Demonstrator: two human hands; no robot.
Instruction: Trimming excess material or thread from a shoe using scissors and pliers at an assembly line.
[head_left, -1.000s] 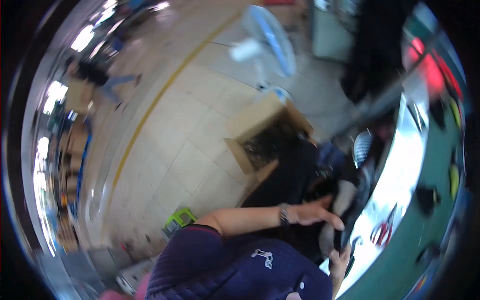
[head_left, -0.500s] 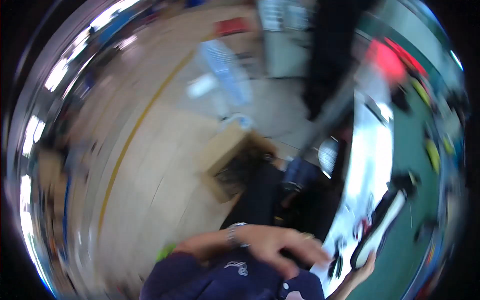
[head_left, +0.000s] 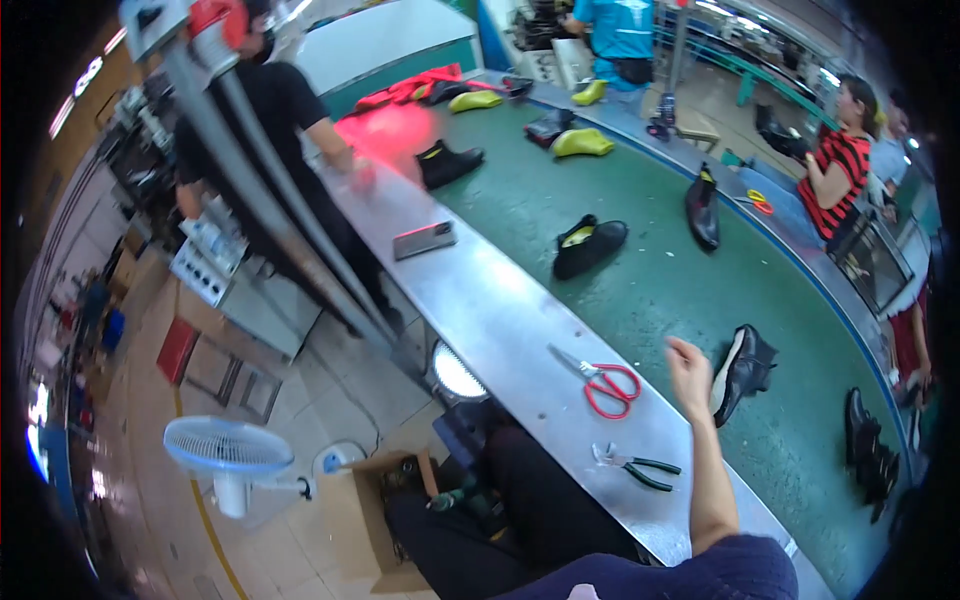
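Observation:
My right hand reaches over the edge between the metal strip and the green table surface. Its fingers look curled in, and I see nothing in them. Just right of it, apart from the fingers, a black shoe with a white sole lies on the green surface. Red-handled scissors lie with blades spread on the metal strip, left of my hand. Closer to me are pliers with dark green handles. My left hand is out of view.
Several dark shoes, such as a black one, stand about the green table. A phone lies on the metal strip. On the floor are a fan and a cardboard box. A person in black stands beyond a slanted metal post.
The view has swung toward the table. My right hand, which held a white-soled shoe, is now apart from the shoe on the table. My left hand has left the view.

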